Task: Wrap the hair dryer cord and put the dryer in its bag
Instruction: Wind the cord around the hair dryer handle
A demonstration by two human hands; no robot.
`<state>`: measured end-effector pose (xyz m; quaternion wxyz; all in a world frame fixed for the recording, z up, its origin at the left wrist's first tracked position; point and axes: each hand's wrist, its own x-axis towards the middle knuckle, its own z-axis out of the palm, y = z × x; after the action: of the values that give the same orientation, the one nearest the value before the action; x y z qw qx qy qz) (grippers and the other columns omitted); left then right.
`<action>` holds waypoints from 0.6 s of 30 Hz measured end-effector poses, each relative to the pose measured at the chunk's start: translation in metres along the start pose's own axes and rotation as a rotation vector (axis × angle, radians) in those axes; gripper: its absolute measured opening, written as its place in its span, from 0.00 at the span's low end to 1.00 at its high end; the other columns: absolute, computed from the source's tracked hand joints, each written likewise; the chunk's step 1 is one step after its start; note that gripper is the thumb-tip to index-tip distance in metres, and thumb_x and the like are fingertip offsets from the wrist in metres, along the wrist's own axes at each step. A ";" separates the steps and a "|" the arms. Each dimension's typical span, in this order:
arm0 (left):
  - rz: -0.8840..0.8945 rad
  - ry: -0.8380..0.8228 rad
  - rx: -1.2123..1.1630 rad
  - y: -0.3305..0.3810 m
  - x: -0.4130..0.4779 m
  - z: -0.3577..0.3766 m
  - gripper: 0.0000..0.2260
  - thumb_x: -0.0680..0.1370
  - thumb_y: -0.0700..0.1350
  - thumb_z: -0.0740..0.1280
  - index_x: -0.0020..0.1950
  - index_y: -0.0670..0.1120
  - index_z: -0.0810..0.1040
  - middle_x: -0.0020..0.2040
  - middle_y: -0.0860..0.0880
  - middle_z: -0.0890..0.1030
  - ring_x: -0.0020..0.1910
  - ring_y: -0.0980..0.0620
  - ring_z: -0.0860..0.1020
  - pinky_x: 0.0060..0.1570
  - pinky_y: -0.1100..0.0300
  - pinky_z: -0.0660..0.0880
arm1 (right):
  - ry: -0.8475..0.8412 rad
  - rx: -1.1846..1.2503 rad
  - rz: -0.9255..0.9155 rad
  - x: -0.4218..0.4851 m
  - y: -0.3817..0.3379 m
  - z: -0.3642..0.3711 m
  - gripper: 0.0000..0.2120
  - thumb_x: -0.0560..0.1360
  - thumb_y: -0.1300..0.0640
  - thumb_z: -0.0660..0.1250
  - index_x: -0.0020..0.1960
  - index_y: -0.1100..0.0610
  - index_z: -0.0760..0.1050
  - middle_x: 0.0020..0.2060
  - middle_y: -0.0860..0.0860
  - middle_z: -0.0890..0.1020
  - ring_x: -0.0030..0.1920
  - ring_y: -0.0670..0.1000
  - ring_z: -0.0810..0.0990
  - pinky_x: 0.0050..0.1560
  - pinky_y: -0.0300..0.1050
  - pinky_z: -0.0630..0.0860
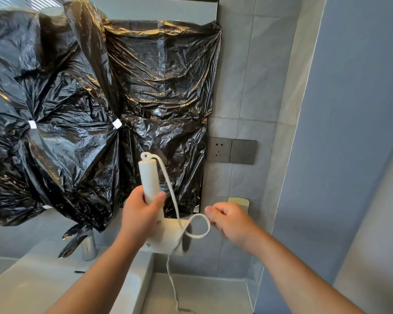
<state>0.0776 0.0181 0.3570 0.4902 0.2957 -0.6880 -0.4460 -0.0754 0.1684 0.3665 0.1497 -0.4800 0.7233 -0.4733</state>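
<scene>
A white hair dryer (149, 177) is held upside down, handle pointing up and barrel low near the sink. My left hand (141, 214) grips the handle near the barrel. The white cord (168, 184) leaves the handle's top end, runs down across the barrel, forms a loop at the barrel's mouth and trails down toward the counter. My right hand (229, 220) pinches that loop just right of the barrel. No dryer bag is visible.
Black plastic sheeting (95, 98) covers the mirror behind. A grey wall socket and switch (232, 150) sit to the right of it. A white sink (32, 284) with a chrome tap (89, 248) lies lower left; a grey counter (202, 291) lies below my hands.
</scene>
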 end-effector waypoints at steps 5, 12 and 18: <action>0.039 0.026 0.059 0.009 0.003 0.006 0.09 0.75 0.46 0.73 0.48 0.44 0.75 0.42 0.43 0.79 0.41 0.44 0.79 0.39 0.47 0.77 | 0.036 0.169 0.080 0.000 -0.007 0.023 0.13 0.74 0.46 0.68 0.42 0.56 0.77 0.34 0.49 0.78 0.34 0.47 0.74 0.36 0.44 0.74; 0.027 0.076 0.056 0.017 0.004 0.008 0.14 0.73 0.47 0.74 0.51 0.44 0.73 0.43 0.48 0.78 0.41 0.51 0.78 0.36 0.57 0.73 | 0.244 0.086 0.211 -0.003 -0.015 0.056 0.28 0.58 0.39 0.74 0.54 0.48 0.73 0.41 0.46 0.78 0.40 0.47 0.79 0.39 0.43 0.77; -0.146 -0.078 -0.238 0.021 0.008 0.008 0.12 0.67 0.42 0.73 0.48 0.45 0.76 0.39 0.46 0.80 0.37 0.47 0.75 0.39 0.52 0.72 | 0.190 -0.060 0.167 0.003 -0.026 0.059 0.13 0.68 0.56 0.68 0.50 0.51 0.69 0.37 0.46 0.73 0.35 0.47 0.71 0.35 0.42 0.69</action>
<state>0.0677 0.0234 0.3782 0.4609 0.2671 -0.6254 -0.5701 -0.0230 0.1319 0.3586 0.1050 -0.3753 0.7856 -0.4806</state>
